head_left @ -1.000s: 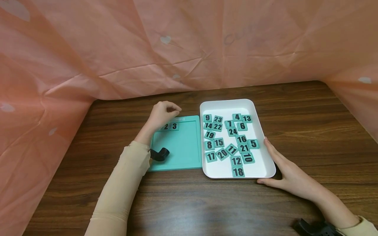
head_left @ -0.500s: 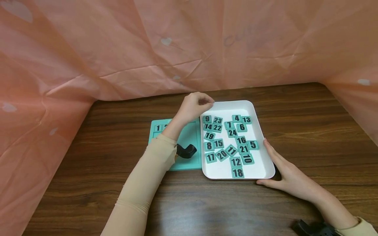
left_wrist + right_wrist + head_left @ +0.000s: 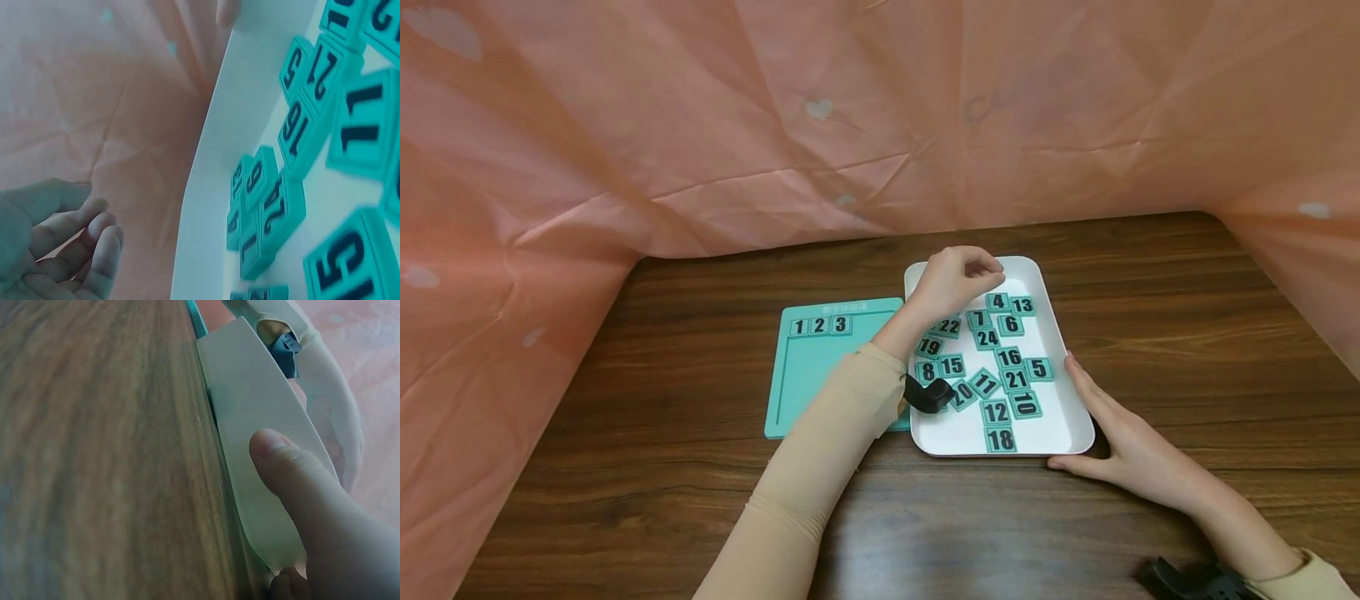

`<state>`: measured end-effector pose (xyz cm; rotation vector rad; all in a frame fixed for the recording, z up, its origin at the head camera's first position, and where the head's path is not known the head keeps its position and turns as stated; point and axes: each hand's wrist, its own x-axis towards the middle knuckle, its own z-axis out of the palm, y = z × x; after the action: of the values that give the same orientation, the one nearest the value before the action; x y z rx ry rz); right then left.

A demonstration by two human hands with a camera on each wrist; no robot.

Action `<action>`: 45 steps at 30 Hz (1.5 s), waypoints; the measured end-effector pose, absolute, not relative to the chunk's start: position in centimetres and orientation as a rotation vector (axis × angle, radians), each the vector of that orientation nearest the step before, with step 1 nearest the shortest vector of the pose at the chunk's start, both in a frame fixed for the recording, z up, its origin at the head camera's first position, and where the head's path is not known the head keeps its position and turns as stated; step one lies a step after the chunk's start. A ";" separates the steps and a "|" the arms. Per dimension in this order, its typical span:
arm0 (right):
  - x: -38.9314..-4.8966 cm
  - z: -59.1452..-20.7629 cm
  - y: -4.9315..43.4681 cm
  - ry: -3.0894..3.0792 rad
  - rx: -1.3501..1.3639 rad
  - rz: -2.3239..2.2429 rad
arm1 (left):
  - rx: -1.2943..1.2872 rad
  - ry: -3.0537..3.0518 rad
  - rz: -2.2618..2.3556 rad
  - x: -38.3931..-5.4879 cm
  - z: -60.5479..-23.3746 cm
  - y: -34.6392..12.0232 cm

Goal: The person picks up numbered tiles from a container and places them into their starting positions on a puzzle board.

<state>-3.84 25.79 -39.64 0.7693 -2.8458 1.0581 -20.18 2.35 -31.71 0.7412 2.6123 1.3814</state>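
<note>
White tray (image 3: 1056, 425) of numbered teal tiles (image 3: 1015, 381)
Left hand (image 3: 953, 280) hovers over its far end, thumb and fingertips narrowly parted; right hand (image 3: 1129, 438), spread wide, touches its near-right corner.

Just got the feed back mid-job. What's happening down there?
A person is working with numbered tiles. The left hand hangs over the far end of the white tray, fingers loosely bent, with no tile visible in them. The right hand rests against the tray's near right corner. On the board to the left, tiles 1, 2 and 3 sit in a row at the far left. The other visible tiles lie scattered in the tray.
</note>
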 end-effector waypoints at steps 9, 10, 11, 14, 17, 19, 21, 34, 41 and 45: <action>-3.8 -39.7 25.7 -2.836 0.781 1.059 | 0.582 2.577 1.484 -20.9 -33.9 4.0; -3.8 -39.7 25.7 -2.838 0.782 1.062 | 0.562 2.577 1.489 -21.0 -34.2 4.0; -3.8 -39.6 25.7 -2.840 0.781 1.062 | 0.547 2.578 1.495 -21.0 -34.5 4.1; -3.7 -39.6 25.7 -2.844 0.776 1.061 | 0.544 2.587 1.503 -21.3 -35.2 4.1; -3.8 -39.5 25.7 -2.849 0.773 1.056 | 0.561 2.597 1.480 -21.6 -35.9 4.1; -3.8 -39.5 25.7 -2.853 0.774 1.056 | 0.572 2.590 1.457 -21.7 -36.3 4.1; -3.8 -39.5 25.7 -2.857 0.774 1.060 | 0.584 2.583 1.434 -21.8 -36.7 4.0; -4.0 -39.6 25.6 -2.836 0.798 1.044 | 0.699 2.723 1.060 -22.2 -37.7 4.0; -3.9 -39.7 25.7 -2.837 0.792 1.044 | 0.750 2.740 0.989 -22.4 -38.0 4.3; -3.9 -39.7 25.7 -2.833 0.793 1.052 | 0.775 2.752 0.969 -22.5 -38.0 4.3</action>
<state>-3.95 25.73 -39.73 0.7935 -2.8334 1.0520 -22.47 4.29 -37.98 0.7745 2.7516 0.9690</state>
